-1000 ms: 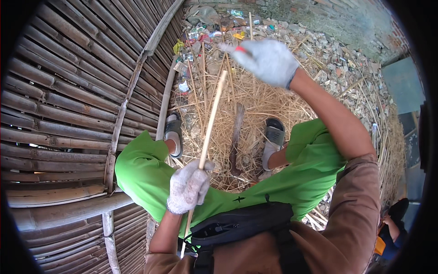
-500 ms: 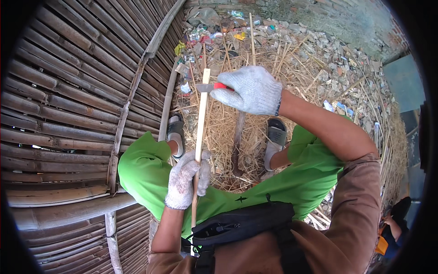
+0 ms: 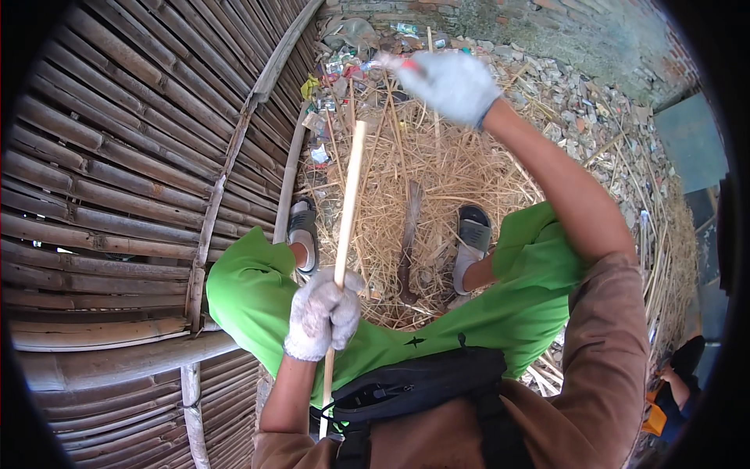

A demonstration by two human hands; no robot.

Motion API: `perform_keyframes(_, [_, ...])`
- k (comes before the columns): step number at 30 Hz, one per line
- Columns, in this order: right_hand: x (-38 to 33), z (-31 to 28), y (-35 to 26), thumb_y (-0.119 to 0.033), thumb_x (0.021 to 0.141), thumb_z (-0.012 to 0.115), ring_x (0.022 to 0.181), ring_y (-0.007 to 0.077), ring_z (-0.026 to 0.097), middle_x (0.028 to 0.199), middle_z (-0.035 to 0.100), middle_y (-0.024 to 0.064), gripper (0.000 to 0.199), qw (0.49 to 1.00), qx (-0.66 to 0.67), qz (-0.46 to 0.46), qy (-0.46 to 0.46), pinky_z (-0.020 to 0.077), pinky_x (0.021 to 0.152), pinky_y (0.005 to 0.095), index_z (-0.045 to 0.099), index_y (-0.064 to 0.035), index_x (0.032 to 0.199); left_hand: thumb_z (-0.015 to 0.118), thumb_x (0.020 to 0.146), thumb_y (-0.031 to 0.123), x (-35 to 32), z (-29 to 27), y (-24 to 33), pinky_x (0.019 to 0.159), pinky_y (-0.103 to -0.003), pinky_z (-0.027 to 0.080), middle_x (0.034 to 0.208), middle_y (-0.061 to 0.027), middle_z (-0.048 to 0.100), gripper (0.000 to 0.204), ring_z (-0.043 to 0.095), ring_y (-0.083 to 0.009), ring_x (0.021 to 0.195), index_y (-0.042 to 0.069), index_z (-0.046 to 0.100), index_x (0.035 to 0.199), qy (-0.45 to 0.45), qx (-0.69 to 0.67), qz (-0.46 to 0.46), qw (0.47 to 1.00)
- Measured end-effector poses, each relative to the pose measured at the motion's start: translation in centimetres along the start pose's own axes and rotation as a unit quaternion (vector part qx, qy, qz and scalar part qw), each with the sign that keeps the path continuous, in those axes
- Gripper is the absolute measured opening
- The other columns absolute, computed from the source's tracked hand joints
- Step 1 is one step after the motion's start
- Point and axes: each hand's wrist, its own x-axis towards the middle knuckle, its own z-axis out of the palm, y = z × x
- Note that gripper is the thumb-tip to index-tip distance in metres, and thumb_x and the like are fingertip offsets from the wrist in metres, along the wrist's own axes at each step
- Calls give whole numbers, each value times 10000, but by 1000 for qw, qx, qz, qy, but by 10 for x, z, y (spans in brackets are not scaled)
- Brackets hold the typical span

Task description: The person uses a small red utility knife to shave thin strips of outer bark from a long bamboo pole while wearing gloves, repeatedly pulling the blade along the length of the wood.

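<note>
My left hand [image 3: 322,313], in a soiled whitish glove, is wrapped round a long pale wooden or bamboo stick [image 3: 350,199]. The stick stands up in front of me, its top end free and its lower end running down beside my black waist bag [image 3: 418,383]. Farther out and to the right is my right hand [image 3: 453,84], gloved and smeared by motion. It grips a knife by its red handle [image 3: 412,67]; the blade is a blur pointing left. Knife and stick are apart.
Straw shavings [image 3: 445,187] and litter cover the ground, with a dark wooden-handled tool [image 3: 410,242] lying between my sandalled feet. A bamboo slat wall [image 3: 133,180] closes the left side, a brick wall [image 3: 539,39] the far side. Another person [image 3: 678,387] is at the lower right.
My right hand has lifted the knife off the stick and swung it away, past the stick's top end. My left hand still holds the stick, which has turned slightly.
</note>
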Motion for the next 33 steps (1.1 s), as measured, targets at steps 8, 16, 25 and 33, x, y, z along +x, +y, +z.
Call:
perform_keyframes(8, [-29,16,21,-673,1101,394,885,403,758,926,766,208,696,991,100,-71,50,588,827,537,739,-71,1041,600,1128,305,3,4,-6,355,-285,377,615,-60,511,392,441,-156,394,-52,551,1284,24,108,46,993])
perform_keyframes(16, [-54,27,-40,-600,1061,555,809,419,752,840,743,190,509,975,75,-208,-13,595,727,553,735,-130,981,571,1145,308,6,14,-9,419,-259,403,644,-27,515,364,468,-115,467,-36,584,1264,65,159,25,985])
perform_keyframes(25, [1,-1,71,-688,1100,323,856,363,776,852,760,162,713,997,-56,32,31,619,817,518,763,-132,1033,536,1167,324,-5,7,-15,423,-232,394,684,2,529,359,471,-67,473,-18,615,1245,90,257,50,961])
perform_keyframes(33, [-51,25,-28,-662,1092,424,802,395,762,824,745,181,639,990,76,-122,-10,614,788,539,745,-116,1005,563,1155,258,1,9,-12,433,-242,429,702,-17,548,326,510,-92,491,-44,600,1275,112,275,38,954])
